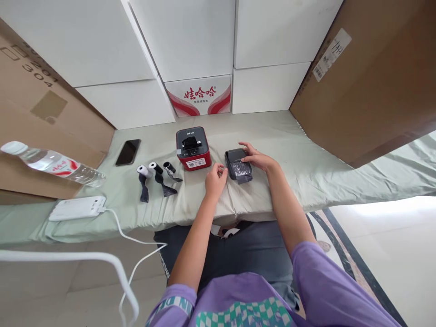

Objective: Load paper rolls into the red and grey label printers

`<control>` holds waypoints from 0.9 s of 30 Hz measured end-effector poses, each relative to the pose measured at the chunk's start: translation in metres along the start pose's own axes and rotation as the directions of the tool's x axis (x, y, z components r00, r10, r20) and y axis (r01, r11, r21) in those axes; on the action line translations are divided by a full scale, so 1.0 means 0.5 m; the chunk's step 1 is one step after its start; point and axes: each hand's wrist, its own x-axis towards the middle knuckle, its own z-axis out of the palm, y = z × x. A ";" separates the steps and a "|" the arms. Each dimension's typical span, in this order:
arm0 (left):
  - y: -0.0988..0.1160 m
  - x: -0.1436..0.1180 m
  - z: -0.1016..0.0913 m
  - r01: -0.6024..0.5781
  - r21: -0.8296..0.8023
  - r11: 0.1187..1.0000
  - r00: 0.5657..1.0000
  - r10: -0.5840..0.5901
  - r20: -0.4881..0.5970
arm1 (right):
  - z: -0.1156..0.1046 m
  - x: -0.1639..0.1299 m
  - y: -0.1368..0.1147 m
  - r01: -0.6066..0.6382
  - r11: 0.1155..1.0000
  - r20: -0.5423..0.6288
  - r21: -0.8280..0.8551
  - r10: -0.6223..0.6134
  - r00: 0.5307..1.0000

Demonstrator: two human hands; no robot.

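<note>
A small black portable printer (235, 156) lies on the cloth-covered surface, with a dark printed paper strip (242, 171) showing at its near side. My right hand (256, 156) grips its right side, thumb on top and the other fingers toward the far edge. My left hand (215, 180) is beside the printer's left edge, its fingers curled together; whatever is between them, if anything, cannot be seen. Left of that hand stands a red and black box-shaped printer (193, 147) with a white label. Further left are three paper rolls: one (144, 170), another (156, 168) and a third (169, 168), each trailing a dark strip.
A black phone (128, 152) lies behind the rolls. At far left are a water bottle (56, 164) and a white power bank (77, 208) with a white cable (136, 240). Cartons (369, 81) flank the surface, and white boxes (272, 88) line the back. A white tube (68, 256) crosses the lower left.
</note>
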 end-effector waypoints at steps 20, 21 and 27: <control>0.036 0.179 -0.337 0.426 -0.229 0.875 0.816 -0.481 -0.321 | -0.019 0.014 0.009 -0.006 0.981 -0.124 0.195 0.031 0.992; 0.039 0.192 -0.344 0.471 -0.242 0.848 0.826 -0.521 -0.217 | -0.019 0.014 0.009 -0.002 0.981 -0.124 0.192 0.027 0.992; 0.040 0.205 -0.354 0.540 -0.315 0.780 0.836 -0.542 0.091 | -0.022 0.019 0.016 0.008 0.991 -0.133 0.133 0.010 0.991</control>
